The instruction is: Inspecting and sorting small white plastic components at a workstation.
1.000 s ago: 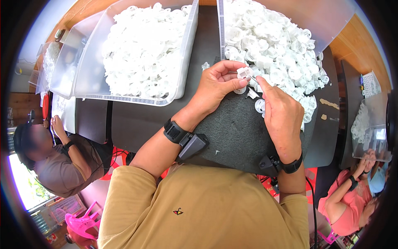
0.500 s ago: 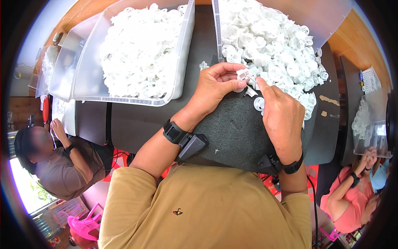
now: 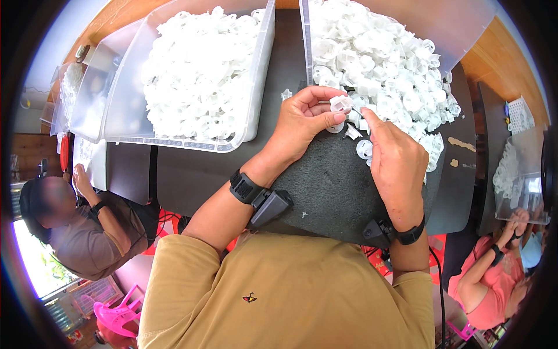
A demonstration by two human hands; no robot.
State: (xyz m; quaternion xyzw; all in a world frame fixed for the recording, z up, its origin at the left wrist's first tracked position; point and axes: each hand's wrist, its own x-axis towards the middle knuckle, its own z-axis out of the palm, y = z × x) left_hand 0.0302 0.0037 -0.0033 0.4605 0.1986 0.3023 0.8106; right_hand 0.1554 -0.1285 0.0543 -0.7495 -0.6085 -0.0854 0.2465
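My left hand (image 3: 302, 125) pinches a small white plastic part (image 3: 340, 104) between thumb and fingers above a dark foam mat (image 3: 331, 186). Close beside it on the right, my right hand (image 3: 395, 160) has its fingertips touching that same part from below. Several loose white plastic parts (image 3: 364, 149) lie on the mat just under both hands. A big heap of the same white parts (image 3: 378, 70) spills from the back right toward my hands.
A clear plastic bin (image 3: 256, 87) full of white parts stands at the back left on the dark table (image 3: 192, 174). Smaller clear containers (image 3: 93, 99) sit further left. One person (image 3: 87, 227) works at the left, another person (image 3: 494, 273) at the lower right.
Both hands have stayed over the mat, shifting only slightly while working the small white part between the fingertips.
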